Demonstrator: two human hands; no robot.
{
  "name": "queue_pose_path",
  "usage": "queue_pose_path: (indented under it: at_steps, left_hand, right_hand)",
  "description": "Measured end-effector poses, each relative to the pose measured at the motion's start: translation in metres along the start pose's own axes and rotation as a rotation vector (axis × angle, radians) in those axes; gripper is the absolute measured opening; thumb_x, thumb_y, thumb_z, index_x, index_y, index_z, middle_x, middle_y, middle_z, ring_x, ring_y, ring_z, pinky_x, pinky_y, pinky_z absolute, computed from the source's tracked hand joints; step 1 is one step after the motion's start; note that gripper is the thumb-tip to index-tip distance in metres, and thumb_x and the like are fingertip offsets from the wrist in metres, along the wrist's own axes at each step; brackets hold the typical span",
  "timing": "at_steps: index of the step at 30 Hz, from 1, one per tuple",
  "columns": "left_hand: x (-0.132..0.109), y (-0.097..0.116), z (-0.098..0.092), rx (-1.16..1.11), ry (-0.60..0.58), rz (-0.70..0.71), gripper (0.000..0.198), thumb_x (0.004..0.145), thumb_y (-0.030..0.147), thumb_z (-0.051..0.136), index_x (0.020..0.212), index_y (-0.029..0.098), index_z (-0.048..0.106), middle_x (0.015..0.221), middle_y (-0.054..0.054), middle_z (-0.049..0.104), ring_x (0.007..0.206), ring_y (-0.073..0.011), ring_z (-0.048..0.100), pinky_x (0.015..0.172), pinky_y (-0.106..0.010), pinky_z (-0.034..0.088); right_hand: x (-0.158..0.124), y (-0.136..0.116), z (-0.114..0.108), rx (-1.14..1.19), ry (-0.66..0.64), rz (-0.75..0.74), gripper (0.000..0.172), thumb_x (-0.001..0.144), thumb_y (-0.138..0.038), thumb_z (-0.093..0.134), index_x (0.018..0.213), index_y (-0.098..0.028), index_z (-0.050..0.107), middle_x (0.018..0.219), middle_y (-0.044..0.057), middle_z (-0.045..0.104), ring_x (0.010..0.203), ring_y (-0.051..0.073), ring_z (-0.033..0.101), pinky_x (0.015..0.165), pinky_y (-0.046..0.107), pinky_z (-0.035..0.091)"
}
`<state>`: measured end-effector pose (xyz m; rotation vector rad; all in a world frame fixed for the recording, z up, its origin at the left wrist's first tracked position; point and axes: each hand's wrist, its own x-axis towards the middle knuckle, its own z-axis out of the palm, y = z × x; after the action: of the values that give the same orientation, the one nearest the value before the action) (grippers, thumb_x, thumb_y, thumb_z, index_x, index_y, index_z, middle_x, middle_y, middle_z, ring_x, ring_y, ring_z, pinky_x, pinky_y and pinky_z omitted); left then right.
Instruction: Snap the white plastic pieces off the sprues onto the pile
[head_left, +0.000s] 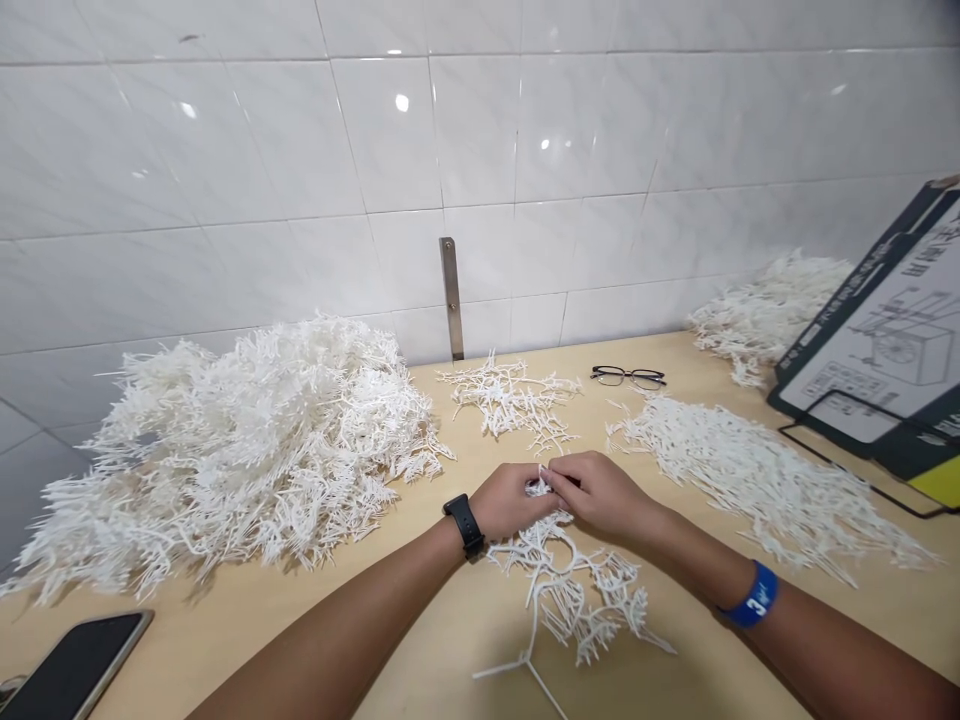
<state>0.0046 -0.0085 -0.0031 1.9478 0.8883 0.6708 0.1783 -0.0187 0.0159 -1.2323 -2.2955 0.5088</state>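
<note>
Sprig of white, twiggy material is pinched by left hand and right hand, which meet above the surface between the left heap and right pile. A light, steady hold, hands close together, should best spare something so thin.

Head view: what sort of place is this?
Probably an informal indoor workroom, though the view is narrow: a large heap of white branching pieces on a wood-toned table, against a tiled wall.
</note>
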Motion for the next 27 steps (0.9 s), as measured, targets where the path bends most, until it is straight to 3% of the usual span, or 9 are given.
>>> queue_pose_path:
  at_steps: [8, 14, 19, 23, 27]
  left_hand:
    - [0.009, 0.001, 0.003, 0.083, 0.111, -0.072, 0.035, 0.087, 0.044, 0.047, 0.079, 0.013, 0.062, 0.072, -0.001, 0.061, 0.071, -0.0148, 0.051, 0.065, -0.025, 0.040]
    - [0.011, -0.001, 0.003, 0.119, 0.156, -0.041, 0.033, 0.088, 0.043, 0.045, 0.079, 0.015, 0.059, 0.076, -0.001, 0.062, 0.071, -0.0144, 0.052, 0.064, -0.025, 0.038]
    - [-0.001, 0.000, 0.002, 0.065, 0.058, -0.061, 0.029, 0.084, 0.043, 0.053, 0.078, 0.016, 0.061, 0.078, -0.002, 0.065, 0.074, -0.0152, 0.057, 0.069, -0.025, 0.041]
    - [-0.003, 0.001, 0.000, -0.045, 0.079, -0.127, 0.037, 0.075, 0.051, 0.065, 0.090, 0.018, 0.062, 0.086, -0.002, 0.065, 0.079, -0.0159, 0.057, 0.071, -0.026, 0.042]
    - [-0.001, 0.001, -0.002, -0.034, 0.115, -0.141, 0.054, 0.061, 0.054, 0.076, 0.100, 0.020, 0.062, 0.095, -0.002, 0.064, 0.085, -0.0174, 0.055, 0.074, -0.026, 0.041]
  right_hand:
    - [0.004, 0.006, 0.002, 0.004, 0.211, 0.138, 0.038, 0.091, -0.031, 0.041, 0.056, -0.018, 0.049, 0.056, 0.001, 0.058, 0.053, 0.014, 0.049, 0.053, 0.026, 0.027]
    - [0.011, 0.011, 0.009, -0.065, 0.312, 0.152, 0.036, 0.090, -0.031, 0.041, 0.056, -0.019, 0.047, 0.054, 0.001, 0.055, 0.051, 0.014, 0.045, 0.052, 0.027, 0.027]
    - [0.010, 0.056, -0.020, -0.077, 0.644, 0.454, 0.036, 0.089, -0.036, 0.039, 0.057, -0.021, 0.038, 0.050, -0.001, 0.044, 0.049, 0.013, 0.039, 0.047, 0.027, 0.022]
    - [0.010, 0.084, -0.039, -0.227, 0.459, 0.552, 0.044, 0.084, -0.046, 0.049, 0.051, -0.020, 0.033, 0.046, -0.001, 0.039, 0.047, 0.013, 0.036, 0.047, 0.027, 0.021]
    - [0.010, 0.060, -0.031, -0.124, 0.382, 0.518, 0.052, 0.085, -0.056, 0.047, 0.051, -0.020, 0.032, 0.046, -0.003, 0.034, 0.048, 0.012, 0.032, 0.048, 0.027, 0.021]
